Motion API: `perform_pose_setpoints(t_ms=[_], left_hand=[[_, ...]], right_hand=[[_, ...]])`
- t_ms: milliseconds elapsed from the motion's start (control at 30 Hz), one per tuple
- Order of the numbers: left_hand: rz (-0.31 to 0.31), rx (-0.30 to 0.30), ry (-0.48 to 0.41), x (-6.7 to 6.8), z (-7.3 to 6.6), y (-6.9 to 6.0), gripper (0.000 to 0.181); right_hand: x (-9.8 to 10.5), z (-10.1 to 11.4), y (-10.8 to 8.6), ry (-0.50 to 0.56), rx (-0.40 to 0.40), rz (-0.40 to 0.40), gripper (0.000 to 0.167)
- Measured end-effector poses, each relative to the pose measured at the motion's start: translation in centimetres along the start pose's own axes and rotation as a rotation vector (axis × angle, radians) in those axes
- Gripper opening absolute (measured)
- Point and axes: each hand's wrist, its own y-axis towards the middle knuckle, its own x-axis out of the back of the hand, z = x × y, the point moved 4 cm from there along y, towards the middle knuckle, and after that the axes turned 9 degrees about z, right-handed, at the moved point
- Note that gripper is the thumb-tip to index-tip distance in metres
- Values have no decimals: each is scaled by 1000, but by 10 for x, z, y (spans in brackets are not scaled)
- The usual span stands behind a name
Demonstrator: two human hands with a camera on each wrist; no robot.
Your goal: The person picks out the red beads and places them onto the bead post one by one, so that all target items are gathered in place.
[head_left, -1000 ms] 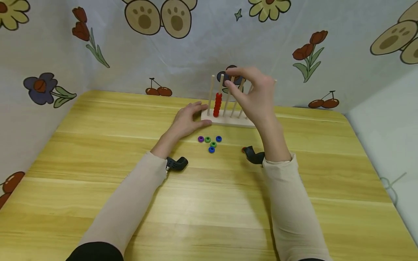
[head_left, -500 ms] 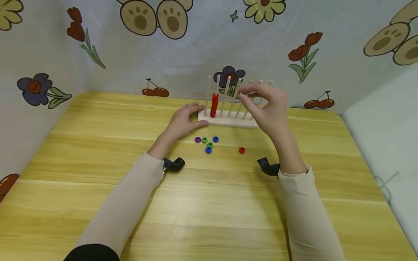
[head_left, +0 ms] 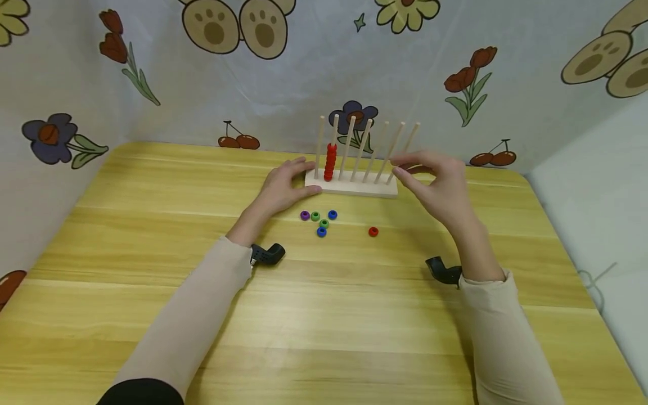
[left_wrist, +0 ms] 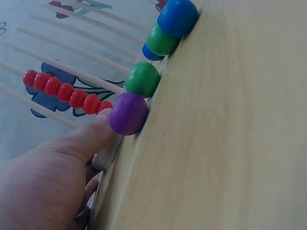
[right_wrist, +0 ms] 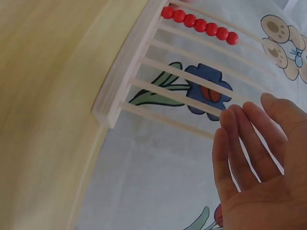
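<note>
A wooden stand [head_left: 359, 187] with several upright pegs stands near the table's back edge. Red beads [head_left: 330, 163] are stacked on its second peg from the left. My left hand [head_left: 283, 184] holds the stand's left end, thumb in front and the other fingers behind; the left wrist view shows the thumb [left_wrist: 96, 132] against the base. Off the stand's right side, my right hand [head_left: 441, 188] is in the air with gently bent fingers. Its palm holds nothing in the right wrist view. In front of the stand lie a purple bead [head_left: 305, 215], green beads [head_left: 315, 216] and blue beads [head_left: 332, 215].
A single red bead [head_left: 373, 232] lies apart, right of the other loose beads. Behind the table [head_left: 324, 315] hangs a printed cloth [head_left: 314, 84] with flowers and cherries. Black wrist cameras [head_left: 268, 255] jut out from both wrists.
My right hand has moved right and down, away from above the pegs, uncovering the right pegs and the lone red bead. The left hand stays on the stand.
</note>
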Motion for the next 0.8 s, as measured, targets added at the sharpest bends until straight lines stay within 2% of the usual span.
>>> perform_pose_setpoints(t_ms=[167, 367, 533, 800], left_hand=[[0, 0, -6, 1, 1, 0, 72], [-1, -5, 1, 1, -1, 0, 71], [2, 5, 6, 2, -1, -2, 71], [7, 0, 6, 3, -2, -1, 72]], right_hand=[[-3, -15, -10, 4, -95, 110, 18], [-8, -29, -18, 9, -146, 233, 20], [-19, -37, -21, 24, -234, 394, 26], [-33, -42, -22, 90, -248, 553, 31]])
